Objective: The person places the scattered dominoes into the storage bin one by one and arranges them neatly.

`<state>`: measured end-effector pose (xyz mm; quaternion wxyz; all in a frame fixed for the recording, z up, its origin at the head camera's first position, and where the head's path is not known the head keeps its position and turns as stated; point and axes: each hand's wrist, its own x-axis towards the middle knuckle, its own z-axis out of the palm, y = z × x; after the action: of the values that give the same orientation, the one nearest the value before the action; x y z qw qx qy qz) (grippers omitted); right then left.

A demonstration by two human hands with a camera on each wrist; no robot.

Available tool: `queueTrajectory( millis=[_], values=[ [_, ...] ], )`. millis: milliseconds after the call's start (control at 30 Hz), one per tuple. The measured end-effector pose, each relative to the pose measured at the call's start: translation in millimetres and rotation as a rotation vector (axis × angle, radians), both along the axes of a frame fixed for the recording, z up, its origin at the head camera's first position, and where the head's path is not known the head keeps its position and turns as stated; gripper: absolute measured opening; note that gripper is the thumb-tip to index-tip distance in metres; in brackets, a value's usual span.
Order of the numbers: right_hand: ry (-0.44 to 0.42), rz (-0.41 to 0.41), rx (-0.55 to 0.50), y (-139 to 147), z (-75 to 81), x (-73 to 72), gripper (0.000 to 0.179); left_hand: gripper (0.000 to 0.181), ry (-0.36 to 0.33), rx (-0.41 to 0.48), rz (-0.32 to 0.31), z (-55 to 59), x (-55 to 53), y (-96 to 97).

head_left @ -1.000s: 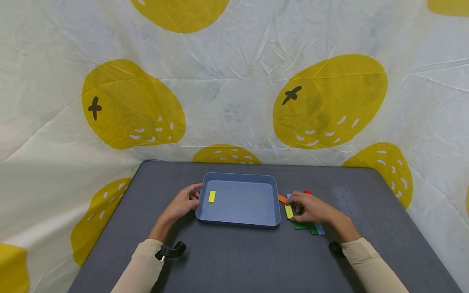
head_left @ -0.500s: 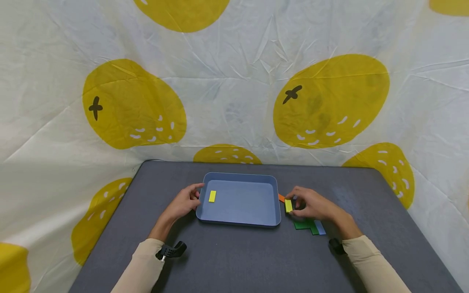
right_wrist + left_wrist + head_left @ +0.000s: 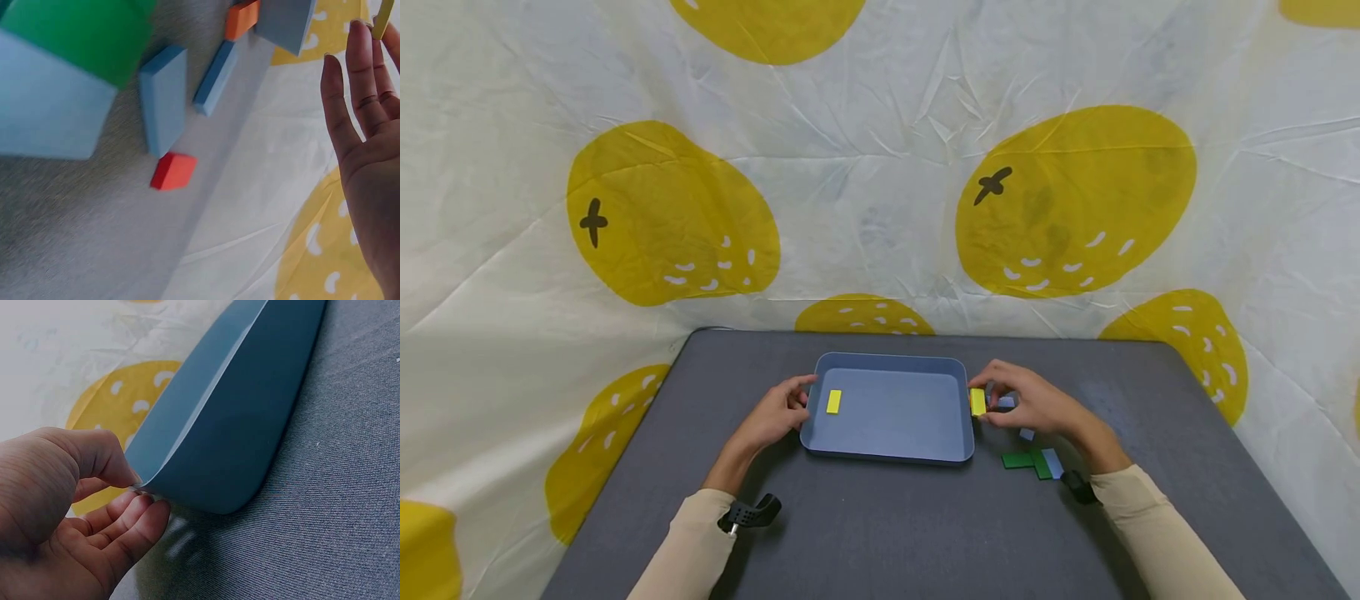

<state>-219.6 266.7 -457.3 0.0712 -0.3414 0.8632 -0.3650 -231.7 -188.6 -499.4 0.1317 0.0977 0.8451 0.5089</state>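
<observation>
The blue-grey tray (image 3: 895,421) lies flat on the table. My left hand (image 3: 778,408) pinches its left rim between thumb and fingers; the left wrist view shows the thumb (image 3: 109,456) right at the rim. One yellow block (image 3: 834,402) lies inside, near the tray's left wall. Just at the tray's right rim, my right hand (image 3: 1033,400) holds a second flat yellow block (image 3: 977,402) upright between thumb and fingertips. In the right wrist view only an edge of this yellow block (image 3: 383,19) shows at the top corner.
Right of the tray lie green blocks (image 3: 1018,461) and blue blocks (image 3: 1052,463), partly beneath my right hand. The right wrist view adds a red block (image 3: 175,171) and an orange block (image 3: 242,19) on the table. A fruit-print cloth (image 3: 880,208) hangs behind the table.
My right hand has picked the yellow block up off the pile and carried it left and away from me to the tray's right rim. The left hand stays put.
</observation>
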Motion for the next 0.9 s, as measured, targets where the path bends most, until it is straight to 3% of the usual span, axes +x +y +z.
queueTrajectory(
  millis=[333, 567, 900],
  values=[
    [-0.005, 0.095, -0.119, -19.3, 9.5, -5.3, 0.044, 0.061, -0.003, 0.017, -0.016, 1.2, 0.8, 0.1],
    [0.001, 0.132, -0.125, -37.6, 13.6, -14.3, 0.046, 0.062, -0.004, 0.001, -0.006, 0.3, 0.2, -0.4],
    [-0.043, 0.162, -0.124, -67.2, 7.6, -32.0, 0.043, 0.063, -0.014, -0.001, 0.002, 0.1, -1.1, 0.1]
  ],
)
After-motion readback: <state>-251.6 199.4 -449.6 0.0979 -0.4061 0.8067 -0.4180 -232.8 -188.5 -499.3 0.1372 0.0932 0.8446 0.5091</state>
